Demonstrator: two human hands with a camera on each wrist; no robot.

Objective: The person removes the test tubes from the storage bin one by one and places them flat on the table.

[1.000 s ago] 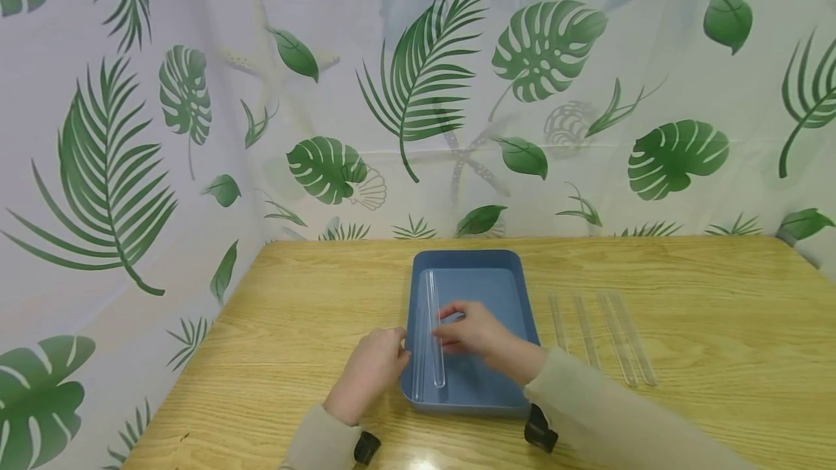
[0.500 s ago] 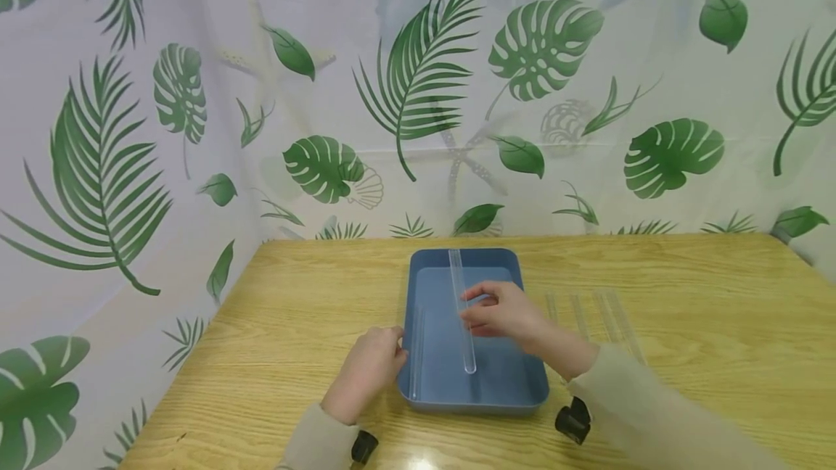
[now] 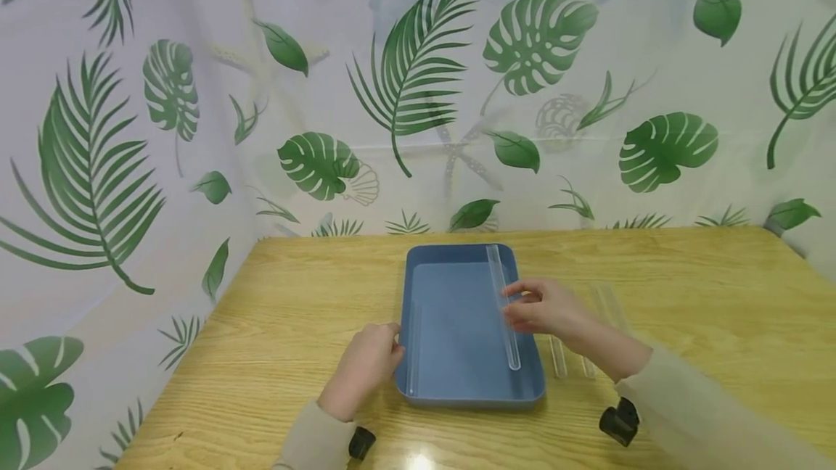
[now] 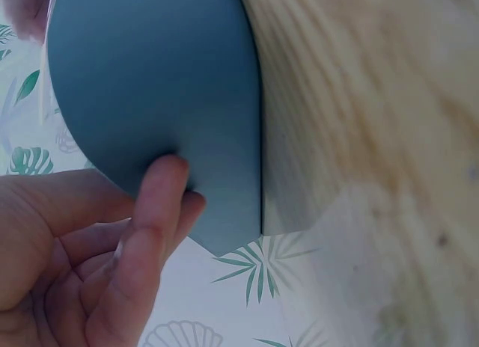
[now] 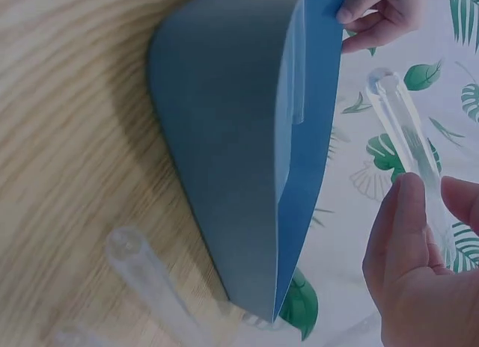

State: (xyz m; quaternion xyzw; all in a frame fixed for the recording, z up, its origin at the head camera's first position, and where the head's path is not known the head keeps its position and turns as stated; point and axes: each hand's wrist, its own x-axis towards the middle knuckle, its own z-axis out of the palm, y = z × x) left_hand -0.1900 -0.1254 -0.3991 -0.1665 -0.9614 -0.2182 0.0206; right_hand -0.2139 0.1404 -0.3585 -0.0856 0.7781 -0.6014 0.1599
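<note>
My right hand [image 3: 551,308] pinches a clear test tube [image 3: 496,274] between thumb and fingers, over the right side of a blue tray [image 3: 457,332]. The tube's rounded end points toward me; in the right wrist view the held test tube [image 5: 397,111] rises above the tray's rim. At the tray's left side, my left hand [image 3: 367,359] grips the wall; in the left wrist view its fingers [image 4: 161,186] press the outer face. Inside the tray, along the left wall, lies clear tubing [image 3: 414,354], faint against the blue.
Several more clear test tubes [image 3: 558,357] lie on the wooden table [image 3: 705,310] to the tray's right, partly hidden by my right hand and forearm. A leaf-printed cloth [image 3: 392,93] hangs behind the table and along its left side.
My right hand has lifted the test tube from beside the left tubing and carried it right across the tray to its right side. The left hand keeps its grip on the tray.
</note>
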